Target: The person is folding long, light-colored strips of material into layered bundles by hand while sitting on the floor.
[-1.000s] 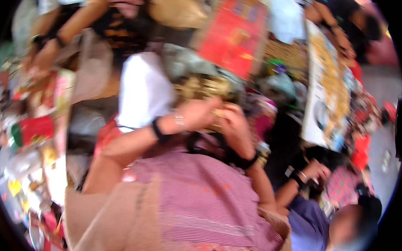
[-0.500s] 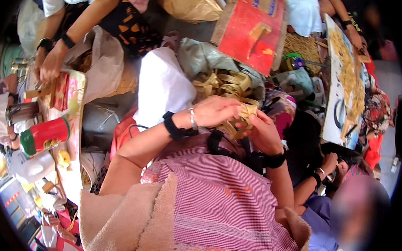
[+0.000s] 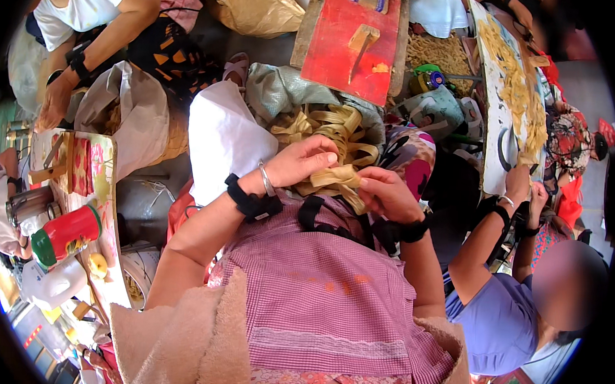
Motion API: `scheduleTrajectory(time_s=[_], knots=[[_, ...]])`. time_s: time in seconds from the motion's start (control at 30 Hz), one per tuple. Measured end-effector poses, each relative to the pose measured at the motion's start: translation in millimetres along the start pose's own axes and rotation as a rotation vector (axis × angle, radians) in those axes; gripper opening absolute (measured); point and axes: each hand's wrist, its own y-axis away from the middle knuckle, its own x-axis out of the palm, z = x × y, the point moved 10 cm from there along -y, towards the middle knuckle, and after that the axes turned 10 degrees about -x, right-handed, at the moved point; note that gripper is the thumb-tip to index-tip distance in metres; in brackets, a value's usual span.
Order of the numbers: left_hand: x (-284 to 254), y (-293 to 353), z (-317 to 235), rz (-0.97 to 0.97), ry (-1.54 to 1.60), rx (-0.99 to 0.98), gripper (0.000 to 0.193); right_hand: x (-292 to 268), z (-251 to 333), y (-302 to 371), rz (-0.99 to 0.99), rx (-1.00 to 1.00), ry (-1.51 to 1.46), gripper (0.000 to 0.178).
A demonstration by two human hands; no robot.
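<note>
A flat, pale yellow woven-looking strip (image 3: 337,177), folded over on itself, lies above my lap. My right hand (image 3: 392,196) pinches its right end between thumb and fingers. Just above and left of the fold, my left hand (image 3: 298,165) has its fingers bent and its thumb pressed to them; what they hold, if anything, is hidden. Behind my hands, many loops of the same strip (image 3: 355,129) spill from a pale green woven sack (image 3: 278,88). A white cloth (image 3: 222,140) hangs beside the sack on the left.
A red board (image 3: 344,49) with a wooden-handled tool (image 3: 360,47) stands ahead. Left is a table (image 3: 116,252) with a red-green container (image 3: 67,235) and a white jug (image 3: 55,280). Right, a co-worker in purple (image 3: 494,324) reaches to a board (image 3: 493,97) strewn with yellow pieces.
My hands have drawn slightly apart, my left fingers lifting off the folded strip while the right keeps its end. The view has shifted; the co-worker on the right now reaches up to the board.
</note>
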Motion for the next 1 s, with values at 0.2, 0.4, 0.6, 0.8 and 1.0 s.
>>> scheduleTrajectory(time_s=[0.2,0.4,0.6,0.8,1.0], knots=[[39.8,7.2,6.7,0.311,0.044,-0.312,0.016,15.2,-2.5,-7.7,0.102,-0.025,0.146,0.017],[38.8,12.3,35.9,0.253,0.293,-0.496,0.013,12.0,-4.1,-6.8,0.103,-0.088,0.105,0.013],[43.0,12.0,29.1,0.256,0.348,-0.475,0.013,7.7,-1.4,-7.3,0.120,-0.105,0.094,0.011],[20.9,13.8,28.7,0.115,0.264,-0.418,0.013,-7.1,15.7,-3.7,0.099,-0.184,0.159,0.009],[10.2,17.2,-2.7,0.066,0.146,-0.317,0.016,-14.9,27.3,-10.8,0.131,-0.212,0.247,0.010]])
